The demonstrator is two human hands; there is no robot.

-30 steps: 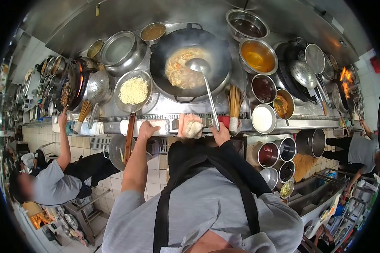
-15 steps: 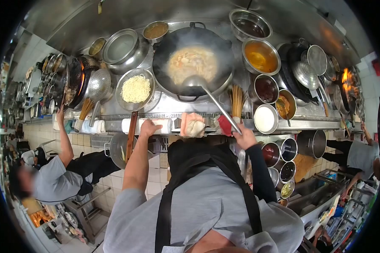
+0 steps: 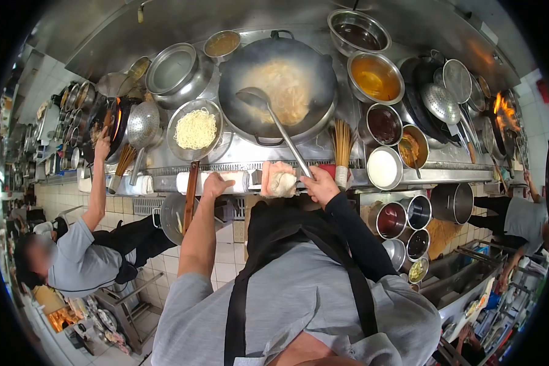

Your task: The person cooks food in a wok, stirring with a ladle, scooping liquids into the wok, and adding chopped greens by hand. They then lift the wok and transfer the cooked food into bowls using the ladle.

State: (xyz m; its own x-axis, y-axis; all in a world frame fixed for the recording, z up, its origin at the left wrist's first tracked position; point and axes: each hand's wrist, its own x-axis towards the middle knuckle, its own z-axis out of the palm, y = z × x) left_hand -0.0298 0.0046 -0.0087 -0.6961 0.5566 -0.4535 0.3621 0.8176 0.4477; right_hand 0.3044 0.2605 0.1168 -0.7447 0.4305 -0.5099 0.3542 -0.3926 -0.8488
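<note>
Left of centre, the left hand [image 3: 213, 185] rests at a white cloth towel [image 3: 241, 179], its hold unclear, and a long grey steel ladle [image 3: 280, 127] slants from the round black wok [image 3: 233, 73], upper centre, down-right to the nearer right hand [image 3: 321, 186], closed around its handle.

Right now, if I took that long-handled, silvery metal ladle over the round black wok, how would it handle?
The ladle would likely stay stiff, its long handle being straight metal. It may feel head-heavy, since the wide bowl sits far from the right hand. The smooth handle could turn slippery near the steaming wok.
</note>
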